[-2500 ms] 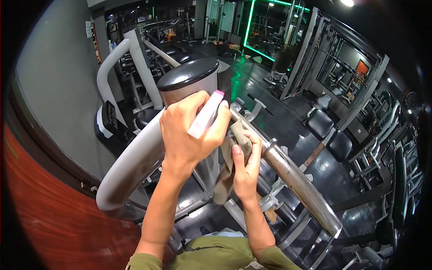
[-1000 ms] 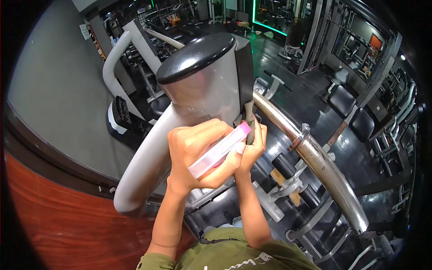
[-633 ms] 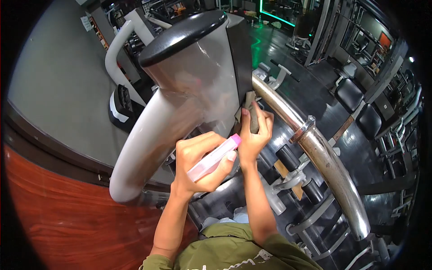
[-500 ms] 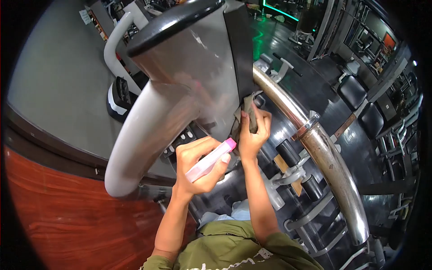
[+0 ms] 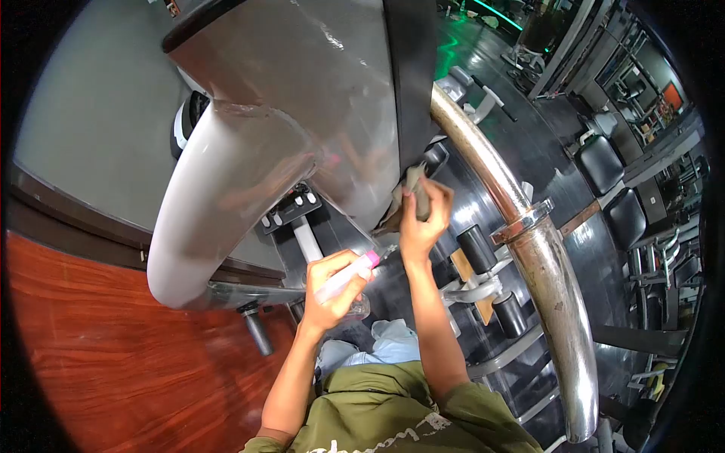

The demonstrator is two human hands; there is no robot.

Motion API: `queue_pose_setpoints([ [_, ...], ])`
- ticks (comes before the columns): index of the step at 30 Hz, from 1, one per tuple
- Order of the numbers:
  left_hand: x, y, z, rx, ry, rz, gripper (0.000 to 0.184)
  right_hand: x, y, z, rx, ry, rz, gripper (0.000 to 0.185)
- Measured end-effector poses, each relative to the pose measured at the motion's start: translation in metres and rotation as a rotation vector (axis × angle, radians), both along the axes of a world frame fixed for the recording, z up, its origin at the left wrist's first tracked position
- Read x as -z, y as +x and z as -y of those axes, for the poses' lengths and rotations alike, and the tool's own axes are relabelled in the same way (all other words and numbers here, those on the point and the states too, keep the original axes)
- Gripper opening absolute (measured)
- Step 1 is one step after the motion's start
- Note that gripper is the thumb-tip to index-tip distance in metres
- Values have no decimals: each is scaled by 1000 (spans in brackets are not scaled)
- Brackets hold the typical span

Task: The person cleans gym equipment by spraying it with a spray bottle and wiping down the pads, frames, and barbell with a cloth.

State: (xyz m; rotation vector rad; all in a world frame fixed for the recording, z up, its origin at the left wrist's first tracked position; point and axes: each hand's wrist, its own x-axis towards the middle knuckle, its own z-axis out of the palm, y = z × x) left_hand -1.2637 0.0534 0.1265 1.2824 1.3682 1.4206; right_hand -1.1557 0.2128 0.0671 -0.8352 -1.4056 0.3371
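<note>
My left hand [image 5: 330, 294] is wrapped round a spray bottle [image 5: 340, 281] with a white head and a pink nozzle. Part of its clear body shows below the fingers, and a small whitish spray appears in front of the nozzle. My right hand [image 5: 425, 226] pinches a grey-brown cloth [image 5: 414, 189] at the lower edge of the machine's dark upright [image 5: 415, 98]. Just left of the cloth is the glossy grey frame [image 5: 343, 98] of the gym machine, with a thick curved tube [image 5: 200, 204] joined to it.
A worn chrome bar [image 5: 547, 279] with a metal collar [image 5: 525, 221] slopes down on my right. Black foam rollers [image 5: 476, 249] stand behind it. Reddish wood-look flooring [image 5: 113, 340] lies at left. Black padded seats [image 5: 600, 162] are farther off at right.
My left hand with the spray bottle has moved slightly down, and spray now shows by the nozzle. The view has shifted closer to the machine frame. My right hand still grips the cloth.
</note>
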Motion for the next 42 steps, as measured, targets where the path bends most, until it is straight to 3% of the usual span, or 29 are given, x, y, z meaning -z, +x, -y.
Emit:
queue_pose_setpoints([
  [4,9,4,-1,-22,-9,63,28,67,-1,9,-33,-129,-56,28],
  [6,11,6,0,-37,-11,75,29,89,1,12,-40,-421,-177,28],
  [8,13,6,0,-48,-11,87,29,100,10,9,-62,-501,-234,30],
  [9,14,6,0,-58,3,107,21,102,13,7,-84,-579,-290,33],
  [10,16,6,1,-67,16,129,13,69,15,8,-55,-494,-225,37],
  [13,24,7,4,-88,6,153,14,36,16,-14,22,-479,-236,41],
  [14,24,7,4,-86,12,154,14,1,14,-8,-93,-529,-320,27],
  [15,24,9,4,-97,3,168,15,7,8,-14,-93,-525,-318,27],
  [17,25,11,5,-107,-6,184,16,39,-5,-29,158,-418,-190,27],
  [18,26,12,5,-110,-5,196,17,51,-10,-31,128,-255,-261,27],
  [19,27,12,5,-114,-2,207,18,55,-10,-28,126,-251,-259,27],
  [21,29,12,6,-118,-1,204,20,64,-5,-14,-45,-442,-333,27],
  [22,31,12,7,-119,-3,198,21,67,-7,-5,-3,-392,-271,27],
  [26,34,12,10,-131,0,190,24,98,1,25,-143,-597,-199,33],
  [32,39,8,19,-169,-4,143,25,40,11,-6,-89,-469,-217,25],
  [35,45,11,29,-204,-40,177,25,40,9,-18,-145,-554,-275,26],
  [37,51,12,36,-218,-83,118,33,47,5,-13,-98,-367,-208,25],
  [39,53,15,43,-230,-88,148,28,74,5,-6,-85,-313,-188,24],
  [42,52,19,53,-253,-95,175,24,118,12,16,-214,-638,-149,34],
])
